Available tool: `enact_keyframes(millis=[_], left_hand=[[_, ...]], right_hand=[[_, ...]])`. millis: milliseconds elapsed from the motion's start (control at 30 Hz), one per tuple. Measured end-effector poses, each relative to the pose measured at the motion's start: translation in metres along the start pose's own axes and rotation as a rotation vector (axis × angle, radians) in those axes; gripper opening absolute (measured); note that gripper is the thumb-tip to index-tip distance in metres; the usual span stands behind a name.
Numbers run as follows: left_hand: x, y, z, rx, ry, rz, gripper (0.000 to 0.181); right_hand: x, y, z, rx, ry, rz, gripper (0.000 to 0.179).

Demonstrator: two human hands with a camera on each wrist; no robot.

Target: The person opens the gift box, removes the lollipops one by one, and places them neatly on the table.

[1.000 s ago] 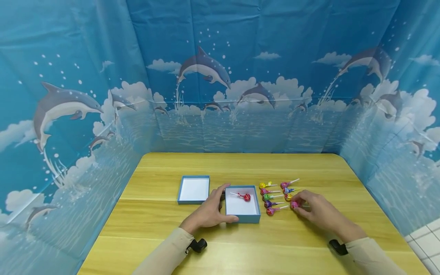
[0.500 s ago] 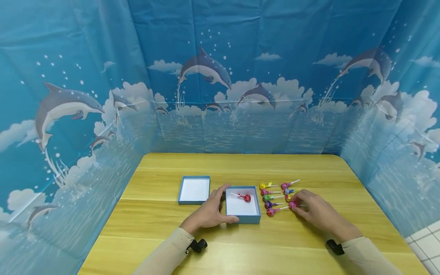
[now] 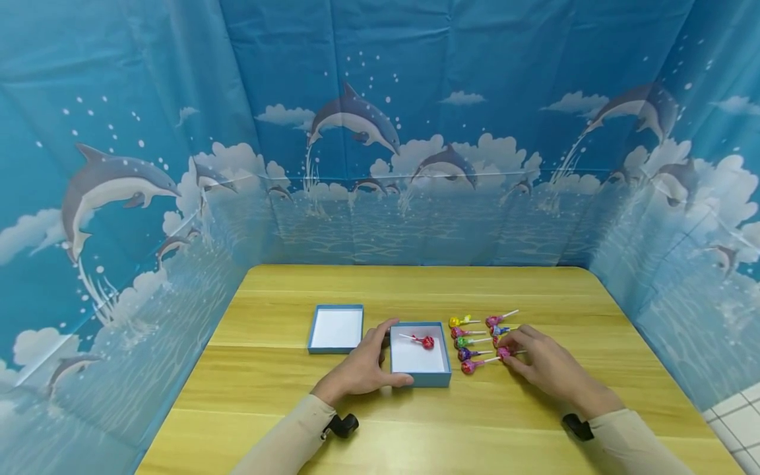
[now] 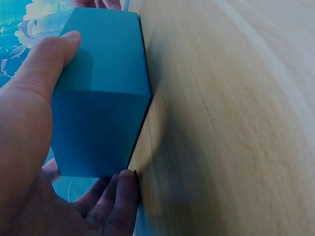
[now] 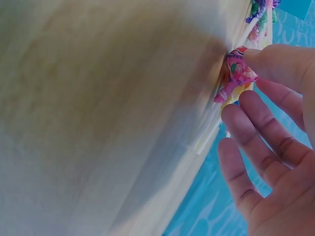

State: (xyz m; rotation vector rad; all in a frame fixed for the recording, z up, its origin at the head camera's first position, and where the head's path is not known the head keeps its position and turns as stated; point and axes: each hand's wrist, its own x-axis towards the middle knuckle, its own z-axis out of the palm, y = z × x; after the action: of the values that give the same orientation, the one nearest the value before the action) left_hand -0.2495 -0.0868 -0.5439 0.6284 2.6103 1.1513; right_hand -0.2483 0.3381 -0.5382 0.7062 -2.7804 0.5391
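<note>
My left hand (image 3: 359,369) grips a blue square box (image 3: 431,379) from its left side. In the left wrist view the thumb lies on one wall of the box (image 4: 106,130), and the fingers reach round the opposite side. A red lollipop (image 3: 427,342) lies on the white bottom inside. To the right, my right hand (image 3: 546,366) pinches a pink-wrapped lollipop (image 5: 240,73) between thumb and fingers, low at the tabletop. Its head sits beside the stick end of a pink-red lollipop (image 3: 468,367). The other fingers of this hand extend loosely.
Left of the box lies a shallow blue lid (image 3: 337,328), white side up. Several lollipops form two columns right of the box, among them yellow (image 3: 454,321), green (image 3: 460,342) and purple (image 3: 464,355) ones. A dolphin-print curtain (image 3: 380,218) surrounds the wooden table (image 3: 415,429).
My right hand has shifted slightly left, bringing the pink lollipop closer to the left column. The left hand and the box have stayed in place.
</note>
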Motion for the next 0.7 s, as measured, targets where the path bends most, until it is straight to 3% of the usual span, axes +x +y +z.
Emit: enact_keyframes(millis=[333,700], left_hand=[[0.001,-0.003,0.000,-0.010,-0.002,0.000,0.123],[0.000,-0.002,0.002,-0.007,0.001,-0.003,0.123]], right_hand=[[0.001,-0.005,-0.005,-0.019,0.069,-0.057,0.026],[0.015,-0.033,-0.010,-0.003,0.100,-0.138,0.028]])
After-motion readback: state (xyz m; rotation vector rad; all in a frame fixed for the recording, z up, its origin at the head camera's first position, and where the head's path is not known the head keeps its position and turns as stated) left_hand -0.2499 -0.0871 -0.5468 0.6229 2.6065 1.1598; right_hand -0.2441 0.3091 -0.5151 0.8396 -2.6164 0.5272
